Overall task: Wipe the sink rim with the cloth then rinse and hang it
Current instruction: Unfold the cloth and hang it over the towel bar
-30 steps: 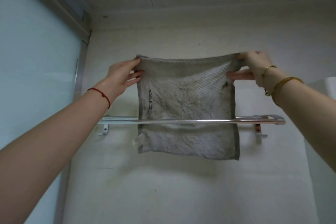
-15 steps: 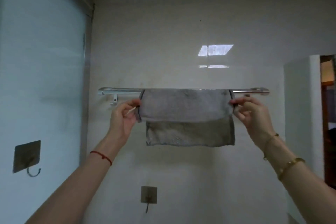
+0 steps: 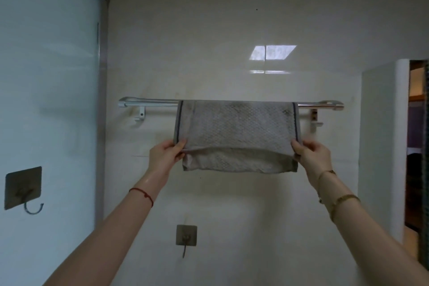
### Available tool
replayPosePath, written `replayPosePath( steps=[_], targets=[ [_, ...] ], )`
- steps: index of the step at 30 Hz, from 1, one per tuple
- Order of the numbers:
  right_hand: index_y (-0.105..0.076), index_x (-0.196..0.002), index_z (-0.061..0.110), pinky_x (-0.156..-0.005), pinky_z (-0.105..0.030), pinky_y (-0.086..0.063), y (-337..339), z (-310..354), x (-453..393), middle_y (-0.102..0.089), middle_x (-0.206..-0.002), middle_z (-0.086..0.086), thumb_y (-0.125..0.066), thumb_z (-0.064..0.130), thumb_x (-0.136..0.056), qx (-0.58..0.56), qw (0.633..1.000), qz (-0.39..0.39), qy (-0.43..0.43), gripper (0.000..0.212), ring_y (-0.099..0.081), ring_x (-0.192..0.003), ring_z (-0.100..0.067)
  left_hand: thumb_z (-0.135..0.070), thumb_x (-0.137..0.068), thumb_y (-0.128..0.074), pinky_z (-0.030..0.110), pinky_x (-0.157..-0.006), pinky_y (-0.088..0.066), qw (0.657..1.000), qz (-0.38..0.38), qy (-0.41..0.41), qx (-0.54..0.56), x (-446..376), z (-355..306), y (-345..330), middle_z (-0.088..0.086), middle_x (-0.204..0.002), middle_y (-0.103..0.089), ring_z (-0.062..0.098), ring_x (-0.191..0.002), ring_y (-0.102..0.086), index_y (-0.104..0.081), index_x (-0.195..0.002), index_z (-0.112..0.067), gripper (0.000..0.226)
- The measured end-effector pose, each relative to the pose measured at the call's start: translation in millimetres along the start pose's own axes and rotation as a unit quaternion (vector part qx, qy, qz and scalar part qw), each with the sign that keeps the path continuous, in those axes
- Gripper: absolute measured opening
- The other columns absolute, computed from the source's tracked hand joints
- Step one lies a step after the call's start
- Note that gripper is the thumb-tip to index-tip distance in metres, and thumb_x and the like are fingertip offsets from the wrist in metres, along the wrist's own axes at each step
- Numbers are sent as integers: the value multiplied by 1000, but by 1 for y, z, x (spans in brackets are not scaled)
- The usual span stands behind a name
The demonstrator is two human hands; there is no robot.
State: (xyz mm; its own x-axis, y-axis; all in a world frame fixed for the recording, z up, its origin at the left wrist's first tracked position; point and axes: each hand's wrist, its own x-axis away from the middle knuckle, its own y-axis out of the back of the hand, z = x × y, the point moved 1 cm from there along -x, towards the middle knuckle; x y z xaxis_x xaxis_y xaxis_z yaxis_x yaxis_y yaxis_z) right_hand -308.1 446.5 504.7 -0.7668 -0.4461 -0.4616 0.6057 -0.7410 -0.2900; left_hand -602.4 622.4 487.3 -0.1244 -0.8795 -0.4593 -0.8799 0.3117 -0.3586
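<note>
A grey, stained waffle-weave cloth (image 3: 236,127) hangs folded over a metal towel bar (image 3: 148,102) on the white tiled wall. The front flap ends a little above the back flap. My left hand (image 3: 163,158) pinches the lower left corner of the front flap. My right hand (image 3: 311,155) pinches its lower right corner. Both arms reach up from below. The sink is not in view.
A stick-on hook (image 3: 23,188) sits on the left wall. Another hook (image 3: 186,235) is on the back wall under the cloth. A doorway (image 3: 417,146) opens at the right, past a white wall edge (image 3: 401,146).
The cloth went from being held up spread out above the bar to hanging folded over it. Both hands slid down the cloth's side edges to the front flap's lower corners.
</note>
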Motion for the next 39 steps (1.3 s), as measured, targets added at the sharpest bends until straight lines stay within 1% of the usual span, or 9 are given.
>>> replayPosePath(
  steps=[4,8,11,13,15,19,21,30,39],
  targets=[
    [-60,-107,-9,-80,-36,-53,4,-22,1,-63,-96,-17,-65,3,-87,12,1000,-8,-2,24,-60,-80,-25,-12,-91,-70,14,-68,-58,998,-2,1,-55,1,16,8,8,-83,-69,15,-76,-64,-70,-102,0,17],
    [-62,-102,-4,-58,-25,-52,7,-36,3,-63,-77,-7,-65,8,-88,48,998,-2,28,19,-58,-67,-16,-19,-89,-73,29,-83,-51,996,20,1,-92,0,28,19,11,-86,-64,19,-85,-57,-68,-87,-5,15],
    [-66,-94,6,-74,-37,-51,7,-38,1,-65,-84,-8,-67,15,-87,98,992,-3,80,12,-61,-81,-24,-18,-88,-74,31,-86,-49,993,31,-26,-110,-4,28,22,9,-90,-66,17,-86,-59,-69,-92,-7,13],
    [-66,-86,17,-97,-42,-45,6,-37,-1,-58,-113,-12,-69,21,-86,155,980,-28,122,5,-52,-111,-28,-17,-90,-72,24,-88,-52,994,57,-24,-89,-7,28,23,-2,-93,-75,7,-84,-67,-73,-98,-12,10],
    [-63,-81,23,-106,-36,-36,7,-35,-2,-46,-132,-6,-69,19,-87,170,973,-20,155,9,-40,-125,-21,-15,-93,-67,22,-90,-54,992,111,0,-53,-10,30,24,-6,-98,-77,2,-87,-69,-73,-105,-14,14],
    [-66,-95,3,-77,-18,-54,7,-39,-3,-65,-97,-9,-61,6,-91,63,987,58,138,7,-60,-94,-24,-7,-94,-62,25,-86,-59,986,160,33,43,-13,35,27,6,-104,-77,12,-93,-73,-71,-105,-6,15],
    [-64,-98,-4,-67,-13,-55,8,-42,-1,-65,-86,-10,-60,4,-91,25,989,49,136,11,-61,-81,-21,-6,-91,-65,22,-84,-59,987,143,25,65,-12,36,26,6,-97,-78,12,-90,-73,-72,-101,-4,12],
    [-49,-108,5,-63,-21,-54,9,-48,10,-63,-71,-4,-67,4,-86,-56,992,-20,110,29,-58,-53,-5,-2,-81,-77,22,-84,-60,998,19,-22,60,-6,46,23,-6,-63,-68,6,-68,-66,-64,-84,-6,14],
    [-61,-108,-6,-58,-13,-54,13,-37,18,-64,-80,-10,-65,3,-86,-43,995,-9,89,24,-58,-68,-17,-4,-76,-84,28,-88,-58,998,-47,-20,38,-1,40,22,17,-102,-71,18,-87,-72,-59,-101,-10,36]
  ],
)
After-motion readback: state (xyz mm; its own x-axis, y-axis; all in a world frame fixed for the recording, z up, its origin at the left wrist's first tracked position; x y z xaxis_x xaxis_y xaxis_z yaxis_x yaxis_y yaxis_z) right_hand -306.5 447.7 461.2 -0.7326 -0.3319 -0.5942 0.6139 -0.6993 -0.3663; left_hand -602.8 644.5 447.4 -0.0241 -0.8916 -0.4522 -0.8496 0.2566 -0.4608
